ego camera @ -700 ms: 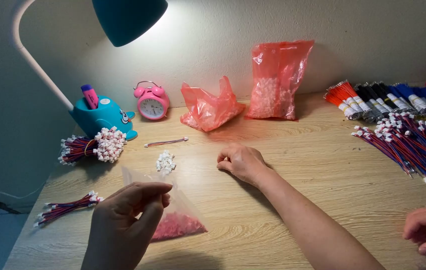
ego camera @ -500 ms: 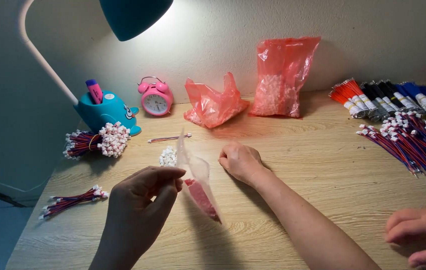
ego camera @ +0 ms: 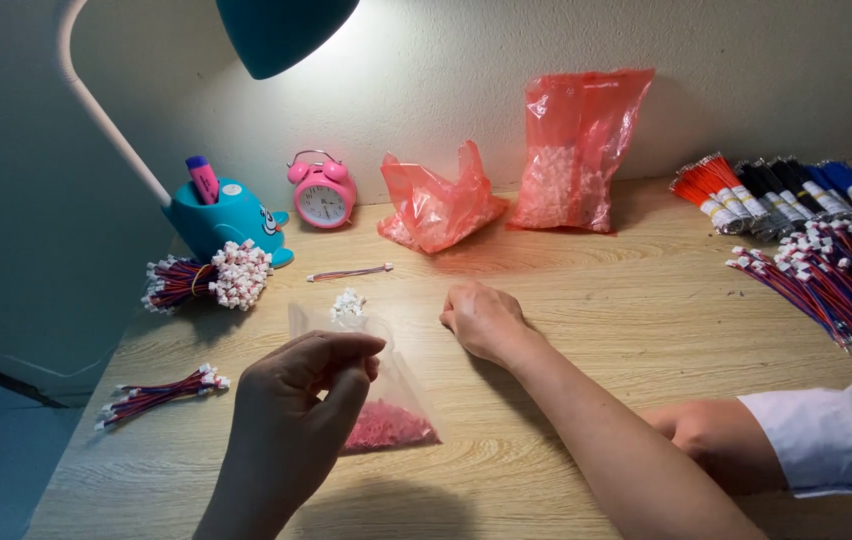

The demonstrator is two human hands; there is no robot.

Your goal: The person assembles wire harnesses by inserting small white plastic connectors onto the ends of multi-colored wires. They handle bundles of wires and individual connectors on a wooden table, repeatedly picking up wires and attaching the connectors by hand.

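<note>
Clear plastic bag (ego camera: 386, 400) with a heap of small pink pieces (ego camera: 386, 425) in its bottom corner hangs over the wooden desk (ego camera: 626, 300), pinched at its top edge between the thumb and fingers of the left hand (ego camera: 301, 390). Beside it, the right hand (ego camera: 481, 318) rests on the desk, fingers curled loosely in with nothing seen in them. Just behind the bag lies a small pile of white connectors (ego camera: 348, 303) and a single short wire (ego camera: 351, 272). Bundles of red-and-blue wires (ego camera: 208, 278) with white plugs lie to the left, near a teal lamp base (ego camera: 226, 218) and a pink alarm clock (ego camera: 322, 192). Two red plastic bags (ego camera: 506, 170) stand at the wall; more wire bundles (ego camera: 826, 270) fill the right. Another person's white-sleeved arm (ego camera: 806, 440) lies at lower right.
</note>
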